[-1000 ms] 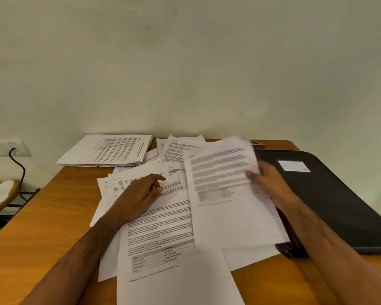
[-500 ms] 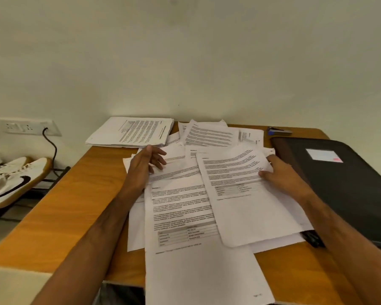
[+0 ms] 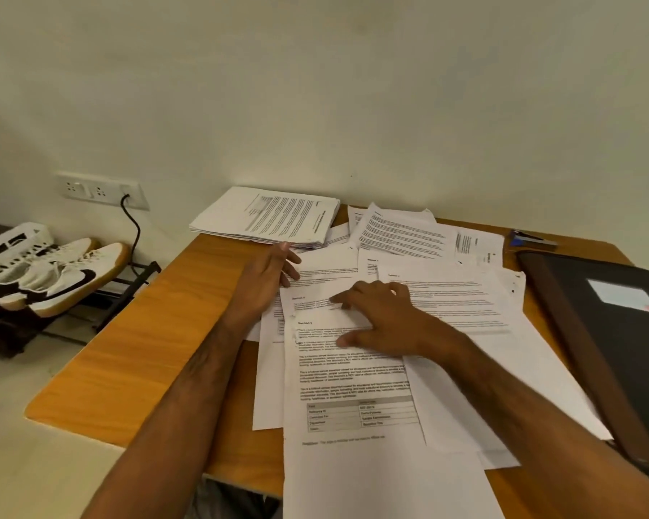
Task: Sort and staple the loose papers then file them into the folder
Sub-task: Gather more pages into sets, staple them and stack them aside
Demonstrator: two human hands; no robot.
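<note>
Loose printed papers (image 3: 356, 391) lie spread and overlapping across the middle of the wooden desk (image 3: 135, 350). My left hand (image 3: 266, 275) rests with straight fingers on the sheets at the pile's left edge. My right hand (image 3: 379, 316) lies flat, fingers spread, on the top sheets near the centre. A neat stack of papers (image 3: 270, 215) sits at the back left of the desk. The black folder (image 3: 607, 339), shut, with a white label, lies along the right side. A blue and grey stapler (image 3: 529, 238) rests at the back right by the wall.
To the left of the desk a low rack holds white shoes (image 3: 53, 279) and a white basket (image 3: 12, 241). A wall socket (image 3: 102, 189) with a black cable is above them. The wall runs directly behind the desk.
My right hand has let go of the sheet at the right and moved left onto the central papers. My left hand stays at the pile's left edge. The camera has turned left.
</note>
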